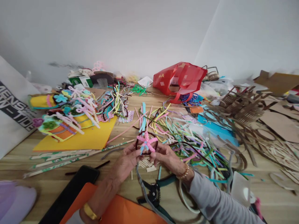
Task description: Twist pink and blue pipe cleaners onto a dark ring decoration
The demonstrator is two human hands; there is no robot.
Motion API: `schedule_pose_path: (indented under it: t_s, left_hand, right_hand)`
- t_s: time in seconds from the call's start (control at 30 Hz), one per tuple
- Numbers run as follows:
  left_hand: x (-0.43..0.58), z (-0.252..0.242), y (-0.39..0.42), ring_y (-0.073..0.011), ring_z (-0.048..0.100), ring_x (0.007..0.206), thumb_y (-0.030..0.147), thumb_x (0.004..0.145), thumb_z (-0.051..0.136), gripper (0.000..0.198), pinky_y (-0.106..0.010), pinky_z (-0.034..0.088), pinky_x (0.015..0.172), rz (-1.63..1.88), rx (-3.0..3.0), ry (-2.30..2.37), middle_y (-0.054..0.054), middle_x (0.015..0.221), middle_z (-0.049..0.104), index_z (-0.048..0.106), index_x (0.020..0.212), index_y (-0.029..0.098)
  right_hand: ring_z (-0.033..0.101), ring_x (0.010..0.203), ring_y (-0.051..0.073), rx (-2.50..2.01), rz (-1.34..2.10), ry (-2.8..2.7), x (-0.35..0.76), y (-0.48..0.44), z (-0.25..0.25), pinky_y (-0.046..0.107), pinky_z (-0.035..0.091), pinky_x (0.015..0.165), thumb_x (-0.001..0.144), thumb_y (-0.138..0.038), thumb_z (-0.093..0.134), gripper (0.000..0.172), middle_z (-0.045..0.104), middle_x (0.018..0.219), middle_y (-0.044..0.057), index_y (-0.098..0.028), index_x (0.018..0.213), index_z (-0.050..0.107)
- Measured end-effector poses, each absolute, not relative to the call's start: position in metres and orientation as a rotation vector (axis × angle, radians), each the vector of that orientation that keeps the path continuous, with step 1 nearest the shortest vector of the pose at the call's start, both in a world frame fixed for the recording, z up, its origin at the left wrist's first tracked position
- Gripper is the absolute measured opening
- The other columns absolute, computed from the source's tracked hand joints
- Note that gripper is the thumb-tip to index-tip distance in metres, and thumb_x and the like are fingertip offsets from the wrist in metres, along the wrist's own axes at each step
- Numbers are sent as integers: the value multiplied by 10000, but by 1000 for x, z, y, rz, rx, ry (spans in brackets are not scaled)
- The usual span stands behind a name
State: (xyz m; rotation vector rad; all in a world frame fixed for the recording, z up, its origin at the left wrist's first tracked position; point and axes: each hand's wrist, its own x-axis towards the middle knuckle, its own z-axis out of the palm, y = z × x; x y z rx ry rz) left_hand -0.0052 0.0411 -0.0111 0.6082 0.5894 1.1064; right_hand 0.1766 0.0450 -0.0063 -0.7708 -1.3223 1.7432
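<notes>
Between both hands is a pipe-cleaner star [147, 141], mostly pink with a light blue part, set within a dark brown pipe-cleaner ring [157, 146]. My left hand [127, 160] pinches the left lower side of this piece. On the right lower side, my right hand [169, 158] grips it between thumb and fingers. Below the hands lie several short pale sticks [151, 168] and a pair of wire strippers [154, 193] with dark green handles. A grey strip [142, 183] hangs or runs down from near the left fingertips; whether it joins the star I cannot tell.
Loose coloured pipe cleaners [198, 146] spread to the right. Decorated yellow and orange pieces [63, 133] sit on yellow sheets [102, 133] at left. A red bag [177, 77] stands behind, woven baskets [245, 105] at right. A black phone-like slab [72, 189] and orange sheet [121, 211] lie in front.
</notes>
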Motion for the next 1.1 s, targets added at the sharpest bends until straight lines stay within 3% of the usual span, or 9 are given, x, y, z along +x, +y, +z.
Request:
schedule_pose_path:
  t_s: [0.2,0.6,0.73,0.93,1.1]
  left_hand:
    - [-6,-14,42,-175,636,870,97,704,709,320,-255,475,723,1114,599,607,-52,945,709,688,1015,170]
    - [-5,-9,40,-170,620,880,55,639,744,429,-249,488,756,1122,641,573,-36,988,710,684,1043,185]
    - [-5,-12,42,-151,629,827,56,641,740,320,-231,495,730,1177,566,605,-8,932,723,718,940,169]
    - [-4,-8,40,-178,643,742,111,666,743,162,-288,501,730,1133,663,601,-47,799,715,721,825,134]
    - [-2,-10,38,-160,637,672,129,662,756,128,-272,497,682,1086,678,667,-46,762,728,728,786,123]
  right_hand:
    - [558,567,96,-813,1719,-1245,176,47,-8,184,480,487,761,-392,687,259,593,651,-11,-159,851,620]
    - [528,551,95,-813,1704,-1175,177,47,-9,197,467,496,736,-402,704,252,589,651,-13,-172,799,623]
    - [522,566,97,-800,1713,-1170,177,47,-7,203,473,510,716,-387,720,244,588,682,-7,-175,811,646]
    - [574,773,155,-655,1740,-1079,176,44,0,279,501,679,754,-393,678,283,622,901,34,-196,955,645]
    - [564,730,143,-711,1691,-1121,172,42,2,266,467,705,736,-348,706,253,624,827,12,-190,925,645]
